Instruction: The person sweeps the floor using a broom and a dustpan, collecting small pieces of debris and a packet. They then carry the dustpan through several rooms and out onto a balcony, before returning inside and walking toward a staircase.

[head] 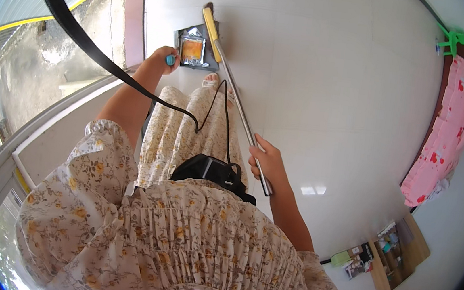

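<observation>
My left hand (167, 59) is closed around a handle with a teal end cap (170, 60), seen nearly end-on. Just beyond that hand a dark grey dustpan (209, 65) lies on the floor, and the handle's join to it is hidden. Inside the pan is a silver foil packet (192, 49) with an orange panel and printing. My right hand (268, 157) grips the metal pole (238, 93) of a broom near its upper end. The yellow broom head (212, 31) lies across the pan's right side, its dark bristles (209, 5) showing at the far end.
My sandalled foot (210, 80) stands close to the dustpan on the pale tiled floor (325, 91). A window (64, 59) runs along the left. Black cable (171, 105) hangs from a waist pouch (211, 173). At right are a pink frilled cover (441, 136) and a wooden shelf (400, 257).
</observation>
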